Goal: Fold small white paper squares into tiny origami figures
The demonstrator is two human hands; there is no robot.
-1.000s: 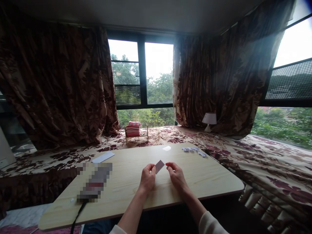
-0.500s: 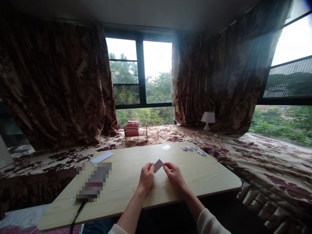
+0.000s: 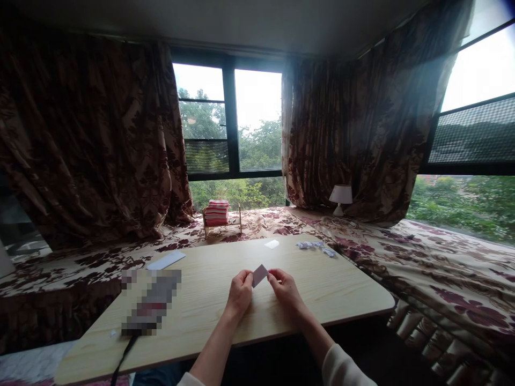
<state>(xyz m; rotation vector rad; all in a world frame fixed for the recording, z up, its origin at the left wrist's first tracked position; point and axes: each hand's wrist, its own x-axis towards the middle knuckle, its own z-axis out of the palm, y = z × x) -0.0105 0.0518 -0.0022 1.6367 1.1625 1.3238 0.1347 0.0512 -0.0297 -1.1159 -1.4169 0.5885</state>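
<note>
- While my left hand [image 3: 240, 292] pinches the small card [image 3: 259, 275] at its left edge, here comes the change: my right hand [image 3: 285, 287], apart from it a second ago, now pinches narrowly at the right corner.
- So two hands, not one, steady the card, tilted over the bench [image 3: 213, 279].
- Crumpled white pieces [image 3: 316, 247] lie farther off, to the right.

My right hand [image 3: 285, 289] has reached the right corner of the small card [image 3: 259, 275]. It pinches there now, the earlier gap closed.
</note>
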